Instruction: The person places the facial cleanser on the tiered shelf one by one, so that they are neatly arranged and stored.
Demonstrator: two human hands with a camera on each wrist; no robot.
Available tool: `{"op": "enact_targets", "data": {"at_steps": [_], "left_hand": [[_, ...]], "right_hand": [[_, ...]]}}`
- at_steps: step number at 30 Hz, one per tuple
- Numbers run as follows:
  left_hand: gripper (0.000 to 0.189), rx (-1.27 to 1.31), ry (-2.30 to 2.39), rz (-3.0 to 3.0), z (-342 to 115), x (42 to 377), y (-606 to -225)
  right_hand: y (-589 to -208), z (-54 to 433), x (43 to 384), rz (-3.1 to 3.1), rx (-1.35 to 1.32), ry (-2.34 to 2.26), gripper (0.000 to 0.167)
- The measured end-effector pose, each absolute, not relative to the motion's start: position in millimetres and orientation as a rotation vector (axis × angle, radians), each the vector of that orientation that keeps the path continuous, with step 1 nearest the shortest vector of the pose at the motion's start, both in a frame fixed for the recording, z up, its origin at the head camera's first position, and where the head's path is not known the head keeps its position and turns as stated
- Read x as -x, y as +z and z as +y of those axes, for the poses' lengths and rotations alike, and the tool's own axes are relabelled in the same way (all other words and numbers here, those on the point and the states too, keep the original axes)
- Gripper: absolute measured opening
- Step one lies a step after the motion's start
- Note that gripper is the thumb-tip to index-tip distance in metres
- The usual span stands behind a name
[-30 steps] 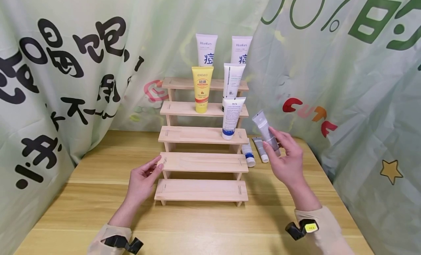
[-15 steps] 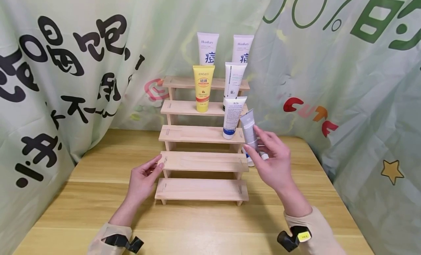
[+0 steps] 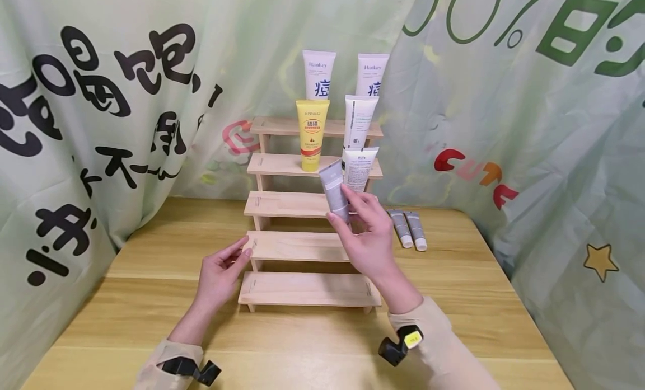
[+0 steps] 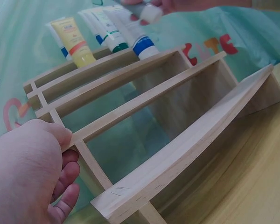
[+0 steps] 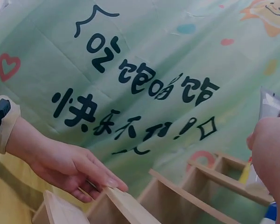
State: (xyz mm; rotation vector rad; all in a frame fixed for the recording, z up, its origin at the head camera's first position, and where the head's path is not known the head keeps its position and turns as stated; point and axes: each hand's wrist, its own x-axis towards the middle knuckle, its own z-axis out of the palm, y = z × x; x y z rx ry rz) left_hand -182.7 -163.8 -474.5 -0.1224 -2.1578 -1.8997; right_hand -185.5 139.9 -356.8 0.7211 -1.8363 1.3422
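My right hand point(image 3: 370, 236) pinches a small grey squeeze tube point(image 3: 332, 187), tilted, in front of the third tier of a wooden step display rack point(image 3: 289, 246). The tube overlaps that tier in the head view. At the rack's left side, my left hand point(image 3: 220, 278) grips the end of the second tier from the front, thumb on top. A white tube with a blue cap point(image 4: 139, 42) stands at the right of the third tier, its lower part behind my right hand in the head view. Upright on the tier above are a yellow tube point(image 3: 312, 135) and a white tube point(image 3: 360, 118).
Two white tubes marked Hankey point(image 3: 318, 74) stand on the top tier. Two grey tubes point(image 3: 408, 229) lie on the wooden table point(image 3: 473, 300), right of the rack. Printed curtains point(image 3: 126, 155) hang behind and at both sides.
My right hand has carried the grey tube left, from beside the rack to in front of the third tier. The two grey tubes on the table show now. My left hand has stayed put.
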Motion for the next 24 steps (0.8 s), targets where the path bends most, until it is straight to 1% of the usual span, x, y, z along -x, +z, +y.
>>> {"op": "enact_targets", "data": {"at_steps": [14, 24], "left_hand": [[0.032, 0.137, -1.915, -2.135, -165, 182, -473], [0.032, 0.131, -1.921, -2.14, -164, 182, -472]], "right_hand": [[-374, 87, 223, -1.752, -0.564, 1.372, 0.063], [-384, 69, 247, -1.692, -0.526, 1.313, 0.072]]}}
